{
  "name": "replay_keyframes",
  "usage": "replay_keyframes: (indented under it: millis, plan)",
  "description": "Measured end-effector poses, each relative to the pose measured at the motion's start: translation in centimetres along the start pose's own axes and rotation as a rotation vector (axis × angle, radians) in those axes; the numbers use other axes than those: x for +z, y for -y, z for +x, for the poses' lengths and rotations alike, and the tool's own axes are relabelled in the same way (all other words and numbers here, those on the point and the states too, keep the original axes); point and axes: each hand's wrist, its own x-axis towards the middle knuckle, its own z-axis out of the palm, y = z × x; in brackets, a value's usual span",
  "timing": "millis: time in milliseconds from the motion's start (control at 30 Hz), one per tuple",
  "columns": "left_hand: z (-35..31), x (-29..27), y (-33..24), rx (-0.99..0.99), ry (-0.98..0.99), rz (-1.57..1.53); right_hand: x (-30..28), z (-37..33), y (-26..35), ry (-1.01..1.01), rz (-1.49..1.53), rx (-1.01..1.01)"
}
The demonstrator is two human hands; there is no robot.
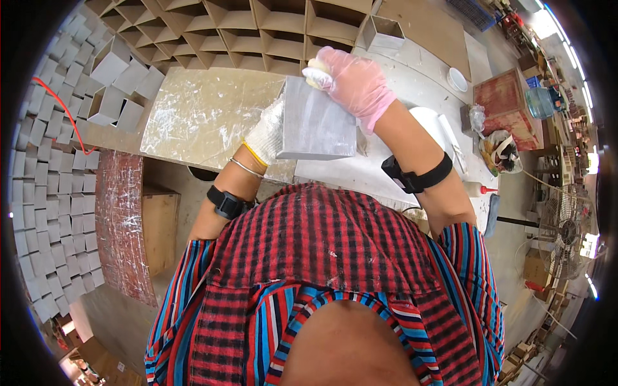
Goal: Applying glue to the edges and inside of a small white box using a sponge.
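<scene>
A grey open-ended box is held up over the worktable, a smooth side facing me. My left hand, in a white knit glove, grips it along its left side; part of those fingers is hidden behind the box. At the far top edge is my right hand, in a thin pink see-through glove. Its fingers are closed round a wadded white cloth or pad, which is against the box's upper rim. The exact kind of that white wad cannot be made out.
Cardboard dividers stand along the far side, beside another grey box. Many grey boxes are stacked at left. To the right are a white bowl, a red-tipped bottle, a worn red box and a fan.
</scene>
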Motion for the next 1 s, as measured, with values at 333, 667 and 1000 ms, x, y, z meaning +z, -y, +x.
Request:
replay_keyframes:
  millis: [333,667,1000]
  plan:
    - [-0.3,-1.9,0.1,-0.047,0.169,-0.061,0.6,2.4,0.8,-0.114,-0.054,-0.043]
    - [3.8,-2.9,1.3,0.185,0.12,0.424,1.5,1.9,1.6,-0.137,-0.114,-0.155]
    - [0.8,-1.9,-0.1,0.211,0.382,0.395,0.6,-0.3,2.2,-0.087,0.012,-0.281]
